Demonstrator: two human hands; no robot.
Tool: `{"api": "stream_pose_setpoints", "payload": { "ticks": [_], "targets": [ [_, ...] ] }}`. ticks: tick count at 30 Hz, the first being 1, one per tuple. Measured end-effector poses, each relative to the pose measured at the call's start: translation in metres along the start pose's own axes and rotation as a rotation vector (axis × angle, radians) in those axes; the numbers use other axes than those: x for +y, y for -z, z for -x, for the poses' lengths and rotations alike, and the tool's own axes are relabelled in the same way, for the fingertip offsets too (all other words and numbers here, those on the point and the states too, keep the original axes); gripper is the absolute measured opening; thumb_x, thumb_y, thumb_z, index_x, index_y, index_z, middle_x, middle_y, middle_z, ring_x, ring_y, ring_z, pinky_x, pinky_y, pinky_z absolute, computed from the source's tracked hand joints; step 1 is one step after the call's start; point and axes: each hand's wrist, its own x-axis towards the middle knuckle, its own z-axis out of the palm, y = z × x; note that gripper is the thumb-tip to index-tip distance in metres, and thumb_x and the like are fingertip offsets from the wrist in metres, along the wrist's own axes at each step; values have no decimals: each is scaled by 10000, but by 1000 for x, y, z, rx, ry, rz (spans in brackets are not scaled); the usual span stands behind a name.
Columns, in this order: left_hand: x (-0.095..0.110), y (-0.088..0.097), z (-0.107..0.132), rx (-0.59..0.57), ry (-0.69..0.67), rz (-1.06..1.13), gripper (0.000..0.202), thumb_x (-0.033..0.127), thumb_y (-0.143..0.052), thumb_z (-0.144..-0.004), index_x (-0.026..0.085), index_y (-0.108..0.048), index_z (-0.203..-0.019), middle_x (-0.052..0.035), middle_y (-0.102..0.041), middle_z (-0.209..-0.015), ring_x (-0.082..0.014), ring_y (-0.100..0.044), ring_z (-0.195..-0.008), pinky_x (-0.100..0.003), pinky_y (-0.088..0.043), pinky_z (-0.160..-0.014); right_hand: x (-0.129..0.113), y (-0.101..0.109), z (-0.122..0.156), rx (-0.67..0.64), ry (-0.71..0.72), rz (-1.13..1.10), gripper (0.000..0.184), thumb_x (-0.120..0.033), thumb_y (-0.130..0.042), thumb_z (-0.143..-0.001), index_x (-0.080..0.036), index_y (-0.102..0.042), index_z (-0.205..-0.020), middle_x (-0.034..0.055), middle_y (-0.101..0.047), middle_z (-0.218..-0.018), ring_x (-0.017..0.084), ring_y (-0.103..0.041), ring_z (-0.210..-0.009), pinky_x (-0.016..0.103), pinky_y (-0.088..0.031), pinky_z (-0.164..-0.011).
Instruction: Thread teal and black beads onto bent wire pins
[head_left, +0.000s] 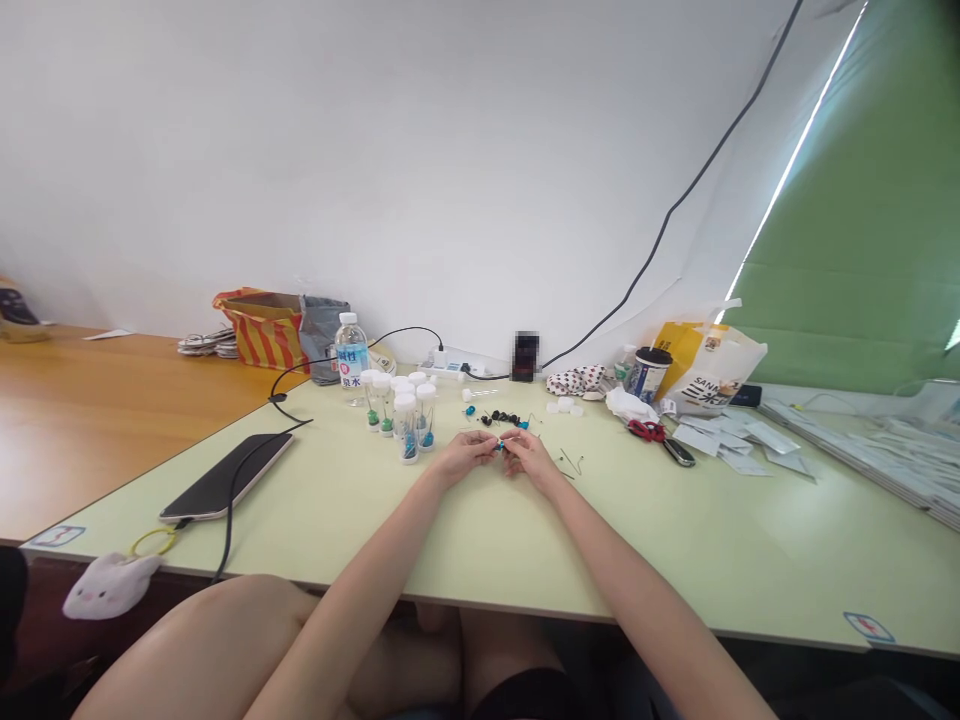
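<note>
My left hand (465, 456) and my right hand (529, 458) meet above the pale green table (480, 530). Their fingertips pinch a tiny blue wire-leaded electronic component (499, 444), partly hidden by my fingers. Just beyond them lies a loose group of small black and blue components (499, 418). Several clear vials with white caps (405, 415) stand to the left of my left hand, holding blue and green parts. A few bent bare wires (570, 462) lie to the right of my right hand.
A black phone (225, 477) lies at the table's left with a cable, and red-handled scissors (649, 431) and scattered paper slips (735, 440) lie to the right. A water bottle (352, 358), power strip (450, 365) and bags line the wall.
</note>
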Motion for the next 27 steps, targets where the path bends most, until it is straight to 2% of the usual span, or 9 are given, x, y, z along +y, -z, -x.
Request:
{"api": "stream_pose_setpoints", "payload": {
  "ticks": [3,8,15,22,27],
  "targets": [
    [1,-1,1,-7,1,5,273,287,-738,-593,106,-640,-773,-40,-612,-726,-126,-566,-703,-283,-403,-720,0,-1,-1,1,-32,-8,294,-424,-586,-674,-181,-531,-830,-7,-536,-623,96,-503,-494,227,-458,-406],
    [1,-1,0,19,-7,30,263,287,-745,-580,114,-641,-748,-27,-615,-708,-114,-564,-685,-284,-395,-726,1,-1,-2,51,16,-23,297,-311,-654,-594,-190,-531,-836,15,-557,-799,108,-535,-604,225,-478,-431],
    [1,-2,1,-18,1,-19,284,296,-747,-574,111,-641,-762,-41,-627,-716,-126,-566,-691,-284,-400,-712,5,0,-5,5,-29,-9,217,-276,-556,-657,-190,-507,-850,-33,-521,-570,99,-500,-474,228,-454,-405],
    [2,-4,2,36,1,12,289,285,-759,-554,108,-635,-746,-33,-625,-705,-117,-562,-672,-282,-404,-708,4,0,-5,42,-3,-13,260,-255,-605,-608,-196,-509,-841,-10,-551,-694,106,-529,-567,227,-471,-433],
    [1,-3,0,10,14,-13,289,284,-758,-556,108,-637,-750,-32,-624,-710,-118,-566,-672,-284,-404,-708,6,1,-6,-5,-35,1,234,-245,-538,-651,-196,-484,-872,-40,-513,-574,97,-497,-482,224,-455,-414]
  ]
}}
